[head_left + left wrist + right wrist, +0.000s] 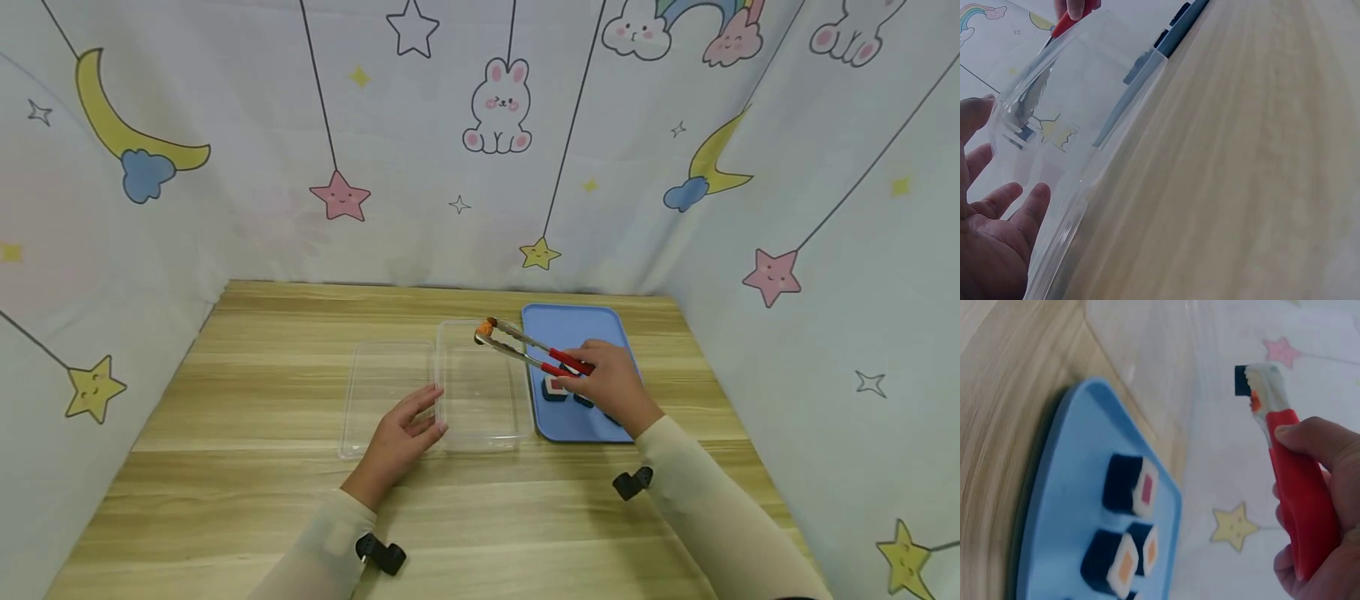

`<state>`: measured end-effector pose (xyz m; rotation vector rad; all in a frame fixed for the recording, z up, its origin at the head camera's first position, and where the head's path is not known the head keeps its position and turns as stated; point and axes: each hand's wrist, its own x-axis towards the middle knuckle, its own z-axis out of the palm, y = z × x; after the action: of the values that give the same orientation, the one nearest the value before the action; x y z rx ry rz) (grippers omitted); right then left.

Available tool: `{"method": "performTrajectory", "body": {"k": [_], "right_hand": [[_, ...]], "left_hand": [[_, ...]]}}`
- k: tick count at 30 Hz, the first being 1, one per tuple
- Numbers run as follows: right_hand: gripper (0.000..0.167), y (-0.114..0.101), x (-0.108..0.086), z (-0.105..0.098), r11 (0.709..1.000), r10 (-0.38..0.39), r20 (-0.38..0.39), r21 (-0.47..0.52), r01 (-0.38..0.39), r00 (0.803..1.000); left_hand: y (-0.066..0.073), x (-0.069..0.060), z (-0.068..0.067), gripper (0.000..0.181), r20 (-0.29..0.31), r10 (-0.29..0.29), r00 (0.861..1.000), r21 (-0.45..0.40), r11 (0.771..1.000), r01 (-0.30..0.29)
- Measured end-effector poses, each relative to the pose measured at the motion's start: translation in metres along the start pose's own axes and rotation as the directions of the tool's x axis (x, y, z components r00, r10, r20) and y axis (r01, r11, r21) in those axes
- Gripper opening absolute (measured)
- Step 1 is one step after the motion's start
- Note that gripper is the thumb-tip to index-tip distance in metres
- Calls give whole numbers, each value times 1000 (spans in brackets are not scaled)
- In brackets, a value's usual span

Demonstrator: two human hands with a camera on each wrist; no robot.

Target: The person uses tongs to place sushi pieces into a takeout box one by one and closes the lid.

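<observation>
My right hand (609, 385) grips the red handles of metal tongs (1300, 494). Between the tongs' tips sits a sushi piece (485, 328) with dark wrapping and an orange top, held above a clear plastic container (480, 443). With fingers spread and relaxed, my left hand (400, 437) rests against the container's left side. Right of the container, a blue tray (573, 427) carries several sushi rolls, among them one with a pink centre (1132, 485) and one with an orange centre (1110, 562). The right hand partly hides them in the head view.
A flat clear lid (386, 346) lies on the wooden table (247, 392), left of the container and partly behind the left hand. White curtains (420, 225) printed with stars, moons and rabbits border the table at the back and sides.
</observation>
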<state>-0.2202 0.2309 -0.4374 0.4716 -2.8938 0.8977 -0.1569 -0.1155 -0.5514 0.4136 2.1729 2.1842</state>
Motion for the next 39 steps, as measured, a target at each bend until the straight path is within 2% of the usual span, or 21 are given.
{"method": "performTrajectory", "body": {"k": [10,16,22,28,39], "right_hand": [[39,-21,28,28,996,-50,145,-66,60,988],[40,-29,40,33,993,-33,208,-105,55,978],[44,-35,47,34,992,19,254,-124,13,967],[43,-38,49,34,992,66,279,-121,-33,958],[43,-37,51,36,991,42,277,-136,-4,960]], "left_hand": [[-1,-1,-1,58,4,-3,1000,4,1000,3],[0,-2,-1,58,1,-18,1000,10,1000,18],[1,-2,-2,57,4,-30,1000,19,999,30],[0,-1,-1,58,7,-19,1000,23,1000,19],[-1,-1,-1,58,1,-23,1000,20,1000,23]]}}
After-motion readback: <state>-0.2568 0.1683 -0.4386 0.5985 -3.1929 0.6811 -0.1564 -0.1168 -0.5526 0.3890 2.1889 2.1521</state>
